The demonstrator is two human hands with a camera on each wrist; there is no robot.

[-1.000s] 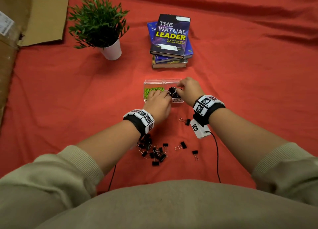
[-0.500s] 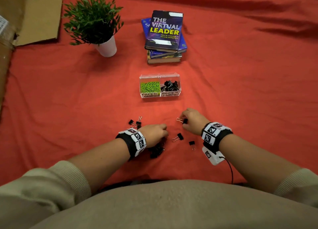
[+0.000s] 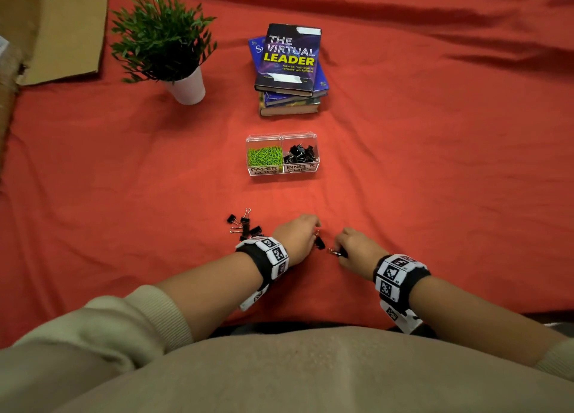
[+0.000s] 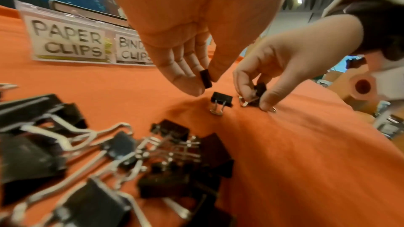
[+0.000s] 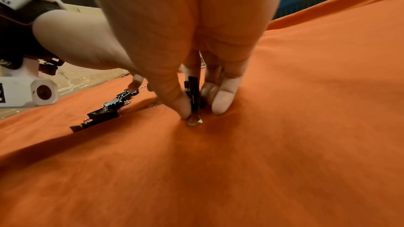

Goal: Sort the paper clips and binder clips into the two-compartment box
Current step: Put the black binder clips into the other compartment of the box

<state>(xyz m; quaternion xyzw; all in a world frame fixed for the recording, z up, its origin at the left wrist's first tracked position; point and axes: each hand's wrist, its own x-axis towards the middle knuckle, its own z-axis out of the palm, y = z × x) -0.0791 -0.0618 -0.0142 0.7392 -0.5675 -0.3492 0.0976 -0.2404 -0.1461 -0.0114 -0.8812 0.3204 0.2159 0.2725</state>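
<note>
picking up binder clips off the red cloth: my left hand (image 4: 186,68) pinches one (image 4: 206,78), my right hand (image 5: 196,78) pinches another (image 5: 194,96). next i carry both to the box (image 3: 282,172), right compartment, well ahead; a loose pile (image 3: 243,224) remains.

**Camera Placement: 3 Views**

Head view: high, facing forward and down across the red cloth (image 3: 403,164). Left wrist view: low, close, facing along the left hand (image 4: 186,32) toward the two-compartment box (image 4: 70,40). Right wrist view: low, close, facing along the right hand (image 5: 186,40). All 3 share the loose binder clips (image 3: 243,226).
</note>
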